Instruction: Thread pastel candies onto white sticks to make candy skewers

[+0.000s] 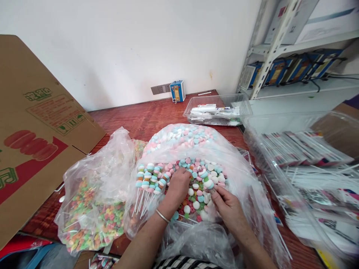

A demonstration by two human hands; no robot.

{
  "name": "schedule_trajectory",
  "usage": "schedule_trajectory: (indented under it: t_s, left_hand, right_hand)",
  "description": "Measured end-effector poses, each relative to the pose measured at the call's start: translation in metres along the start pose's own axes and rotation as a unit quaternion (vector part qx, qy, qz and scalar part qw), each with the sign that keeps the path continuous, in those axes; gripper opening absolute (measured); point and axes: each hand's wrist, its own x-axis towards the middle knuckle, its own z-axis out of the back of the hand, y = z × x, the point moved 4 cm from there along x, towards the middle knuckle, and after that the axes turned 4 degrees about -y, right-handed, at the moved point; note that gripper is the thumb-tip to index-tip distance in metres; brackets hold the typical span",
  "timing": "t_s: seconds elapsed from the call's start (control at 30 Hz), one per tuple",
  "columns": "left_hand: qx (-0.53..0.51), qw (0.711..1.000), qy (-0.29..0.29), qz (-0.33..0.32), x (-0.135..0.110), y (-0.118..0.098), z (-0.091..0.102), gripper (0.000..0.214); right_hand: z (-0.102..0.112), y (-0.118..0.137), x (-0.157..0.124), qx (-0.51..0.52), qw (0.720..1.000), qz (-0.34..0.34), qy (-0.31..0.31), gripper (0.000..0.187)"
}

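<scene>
My right hand (226, 204) pinches the lower end of a marshmallow candy skewer (206, 178), its blue, white and green pieces stacked above my fingertips. My left hand (178, 186) reaches down into loose pink, blue and white candies (196, 194); its fingers are curled together, and what they hold, if anything, is hidden. The candies lie in a large clear plastic bag (235, 157), with green and red gummy rings among them. Left of my left hand, several finished-looking candy skewers (151, 177) rest side by side, white sticks pointing toward me.
A clear bag of gummy rings (95, 220) lies at left, beside a tall cardboard box (42, 112). Behind are a plastic tray (217, 118) and a small blue device (177, 91). A clear bin (269, 175) of packets and white sticks stands at right, below metal shelving (273, 48).
</scene>
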Motion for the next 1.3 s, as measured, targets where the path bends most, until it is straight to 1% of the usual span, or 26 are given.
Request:
schedule_trajectory:
  t_s: [0.03, 0.1, 0.17, 0.23, 0.27, 0.3, 0.37, 0.43, 0.47, 0.5, 0.67, 0.77, 0.9, 0.97, 1.0, 1.03, 1.07, 1.13, 1.17, 1.2, 1.23, 1.3]
  left_hand:
    - [0.012, 1.0, -0.008, 0.002, 0.001, 0.001, -0.004, 0.016]
    - [0.002, 1.0, -0.021, 0.01, 0.001, 0.002, -0.009, 0.016]
    - [-0.015, 0.999, -0.037, 0.018, 0.001, 0.004, -0.007, 0.015]
    - [-0.09, 0.993, -0.049, 0.056, 0.002, 0.006, -0.001, 0.014]
    - [-0.143, 0.985, -0.05, 0.081, 0.002, 0.006, 0.003, 0.017]
    - [-0.211, 0.97, -0.048, 0.111, 0.002, 0.006, 0.006, 0.021]
    - [-0.349, 0.921, -0.037, 0.168, 0.001, 0.005, 0.01, 0.029]
    - [-0.44, 0.874, -0.028, 0.205, -0.001, 0.001, 0.013, 0.033]
    - [-0.465, 0.858, -0.026, 0.216, -0.001, -0.001, 0.014, 0.033]
    - [-0.466, 0.857, -0.025, 0.217, -0.002, -0.003, 0.015, 0.032]
    - [-0.412, 0.888, -0.041, 0.201, -0.003, -0.005, 0.02, 0.024]
    - [-0.394, 0.901, -0.025, 0.183, -0.004, -0.007, 0.021, 0.022]
    - [-0.383, 0.909, -0.011, 0.162, -0.005, -0.011, 0.024, 0.021]
    - [-0.389, 0.907, -0.012, 0.157, -0.005, -0.012, 0.024, 0.022]
    - [-0.406, 0.9, -0.015, 0.159, -0.005, -0.012, 0.023, 0.023]
    - [-0.435, 0.884, -0.017, 0.167, -0.005, -0.012, 0.021, 0.023]
    - [-0.474, 0.862, -0.013, 0.18, -0.006, -0.013, 0.018, 0.023]
    - [-0.563, 0.799, 0.006, 0.211, -0.01, -0.017, 0.009, 0.028]
    - [-0.602, 0.767, 0.017, 0.221, -0.012, -0.02, 0.005, 0.031]
    - [-0.632, 0.741, 0.026, 0.225, -0.014, -0.024, 0.001, 0.033]
    - [-0.653, 0.723, 0.026, 0.224, -0.015, -0.029, -0.002, 0.033]
    - [-0.677, 0.702, 0.011, 0.22, -0.019, -0.037, -0.005, 0.031]
  right_hand:
    - [0.001, 0.0, 0.001, 0.0, 1.0, 0.001, -0.002, 0.028]
    - [0.001, 0.001, 0.001, -0.008, 1.0, -0.001, 0.002, 0.028]
    - [0.0, 0.002, 0.0, -0.027, 1.0, -0.004, 0.014, 0.03]
    - [-0.004, 0.003, -0.001, -0.048, 0.998, -0.007, 0.031, 0.033]
    - [-0.005, 0.004, -0.001, -0.057, 0.998, -0.009, 0.039, 0.034]
    - [-0.007, 0.004, -0.002, -0.066, 0.997, -0.009, 0.046, 0.034]
    - [-0.009, 0.003, -0.002, -0.08, 0.995, -0.011, 0.054, 0.034]
    - [-0.01, 0.002, -0.002, -0.089, 0.994, -0.019, 0.06, 0.033]
    - [-0.011, 0.001, -0.002, -0.091, 0.994, -0.023, 0.064, 0.033]
    - [-0.011, 0.001, -0.002, -0.091, 0.993, -0.026, 0.067, 0.032]
    - [-0.012, 0.004, -0.003, -0.084, 0.994, -0.027, 0.072, 0.034]
    - [-0.012, 0.002, -0.004, -0.081, 0.994, -0.026, 0.073, 0.033]
    - [-0.012, -0.002, -0.005, -0.085, 0.994, -0.026, 0.071, 0.031]
    - [-0.013, -0.001, -0.006, -0.105, 0.992, -0.016, 0.064, 0.031]
    - [-0.013, 0.001, -0.006, -0.122, 0.991, -0.001, 0.057, 0.031]
    - [-0.014, 0.004, -0.007, -0.139, 0.989, 0.02, 0.047, 0.031]
    - [-0.015, 0.009, -0.008, -0.151, 0.987, 0.045, 0.04, 0.03]
    - [-0.019, 0.017, -0.011, -0.155, 0.983, 0.095, 0.04, 0.026]
    - [-0.021, 0.019, -0.012, -0.147, 0.982, 0.109, 0.049, 0.024]
    - [-0.023, 0.02, -0.013, -0.135, 0.983, 0.111, 0.062, 0.024]
    - [-0.025, 0.02, -0.014, -0.123, 0.984, 0.104, 0.075, 0.024]
    - [-0.027, 0.017, -0.015, -0.109, 0.988, 0.07, 0.084, 0.027]
